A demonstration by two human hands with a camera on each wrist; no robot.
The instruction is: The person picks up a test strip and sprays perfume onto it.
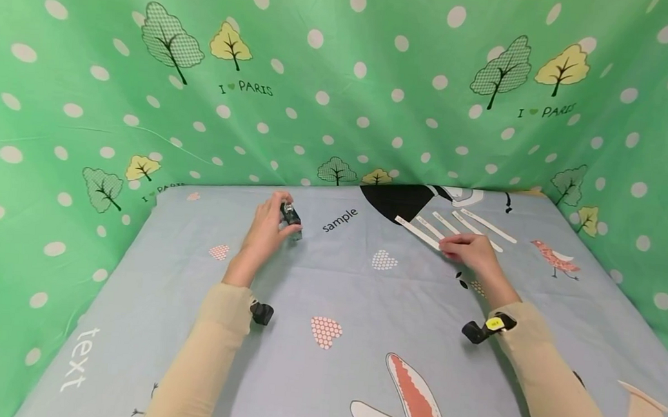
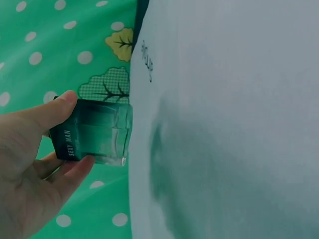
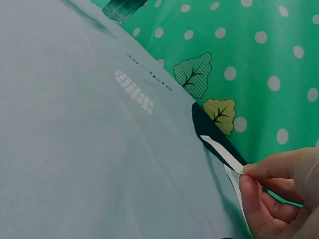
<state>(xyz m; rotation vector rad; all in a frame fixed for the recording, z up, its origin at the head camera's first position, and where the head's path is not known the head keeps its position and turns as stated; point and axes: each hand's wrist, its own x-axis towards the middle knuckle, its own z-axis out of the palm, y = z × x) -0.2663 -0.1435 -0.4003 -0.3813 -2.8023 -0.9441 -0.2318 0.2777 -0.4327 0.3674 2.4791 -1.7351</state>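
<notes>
My left hand [image 1: 264,229] grips a small glass perfume bottle [image 2: 99,132] between thumb and fingers, raised over the cloth. The bottle is clear greenish glass with a dark end lettered "SEXY MAN"; in the left wrist view it lies sideways in the frame. Over on the right, my right hand [image 1: 475,252] pinches the near end of a white paper test strip [image 1: 416,232] between thumb and fingertips. Several more white strips [image 1: 486,225] lie fanned out beside it, small dark print at their far ends. The right wrist view shows the pinched strip [image 3: 222,153] pointing away from the fingers.
A grey-blue printed cloth [image 1: 282,373] with hearts, birds and lettering covers the table. Green polka-dot curtains [image 1: 365,94] hang behind and at both sides. A dark wrist camera [image 1: 261,313] sits on the left sleeve, another wrist camera [image 1: 479,330] on the right.
</notes>
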